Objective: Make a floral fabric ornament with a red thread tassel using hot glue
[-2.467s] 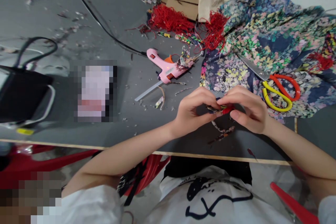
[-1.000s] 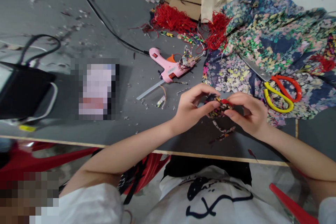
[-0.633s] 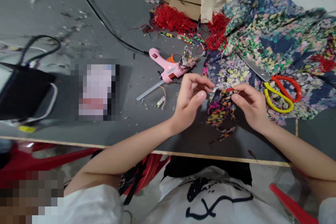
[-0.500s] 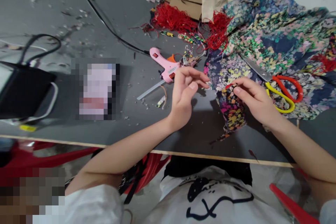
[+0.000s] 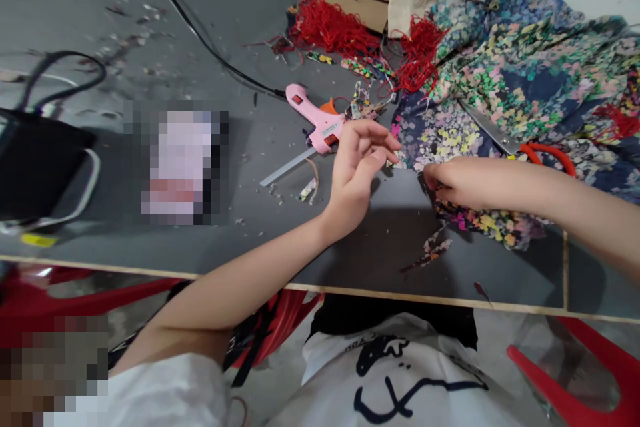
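**Blades and Glue Gun Crowd a Worker's Two Bare Hands**

A crumpled floral cloth spreads at two o'clock from mid-view; the worker's right forearm, crossing its near side, could drag it and everything on it. That includes the scissors at three o'clock, one handle mostly hidden behind the arm, whose blades might nick fabric or skin if knocked. The pink glue gun at twelve o'clock, corded and close beside the left hand, could burn a stray knuckle if its tip is hot. That hand holds nothing, fingers loosely curled and thumb apart. The right hand at three o'clock pinches one end of a floral strip, thumb hidden; the rest lies beneath the wrist, where it could crease or slip.

Beneath it all runs a gray table edged in pale wood. Red chairs stand at eight and four o'clock, a black case sits at nine, red yarn heaps at twelve, and patterned scraps lie at four.
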`<state>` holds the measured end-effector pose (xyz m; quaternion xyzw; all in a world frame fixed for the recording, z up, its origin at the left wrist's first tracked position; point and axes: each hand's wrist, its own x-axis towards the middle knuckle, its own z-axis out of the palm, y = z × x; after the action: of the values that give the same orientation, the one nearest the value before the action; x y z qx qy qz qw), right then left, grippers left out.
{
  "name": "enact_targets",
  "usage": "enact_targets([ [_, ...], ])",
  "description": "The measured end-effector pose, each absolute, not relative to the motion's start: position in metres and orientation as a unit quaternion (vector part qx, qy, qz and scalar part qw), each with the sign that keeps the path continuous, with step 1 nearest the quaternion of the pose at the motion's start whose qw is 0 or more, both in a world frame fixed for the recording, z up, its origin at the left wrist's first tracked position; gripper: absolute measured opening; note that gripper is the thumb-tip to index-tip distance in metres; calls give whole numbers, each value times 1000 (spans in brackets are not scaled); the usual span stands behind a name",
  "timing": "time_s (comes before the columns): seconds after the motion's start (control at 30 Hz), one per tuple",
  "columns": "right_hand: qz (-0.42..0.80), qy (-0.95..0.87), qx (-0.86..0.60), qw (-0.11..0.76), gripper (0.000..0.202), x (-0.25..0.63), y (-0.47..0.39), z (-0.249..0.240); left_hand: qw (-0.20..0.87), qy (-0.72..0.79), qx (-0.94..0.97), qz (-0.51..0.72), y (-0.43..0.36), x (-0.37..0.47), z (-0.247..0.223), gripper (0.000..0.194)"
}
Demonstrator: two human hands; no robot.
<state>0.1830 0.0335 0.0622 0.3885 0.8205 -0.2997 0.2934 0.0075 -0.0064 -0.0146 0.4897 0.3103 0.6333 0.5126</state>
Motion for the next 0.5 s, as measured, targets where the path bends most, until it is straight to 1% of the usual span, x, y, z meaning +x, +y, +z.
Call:
enact_targets([
  [0.1,-299,805,361,363,20,165,37,72,508,307,505,627,-7,8,-16,14],
  [0.17,-292,797,353,393,22,154,39,77,504,307,516,621,-7,8,-18,15],
  [0.27,-282,789,364,407,21,142,41,81,504,306,525,614,-7,8,-18,17],
  [0.43,-280,779,407,387,18,137,43,71,507,303,525,613,-6,8,-18,17],
  [0.5,-272,798,424,330,17,140,44,58,507,304,525,612,-6,7,-19,17],
])
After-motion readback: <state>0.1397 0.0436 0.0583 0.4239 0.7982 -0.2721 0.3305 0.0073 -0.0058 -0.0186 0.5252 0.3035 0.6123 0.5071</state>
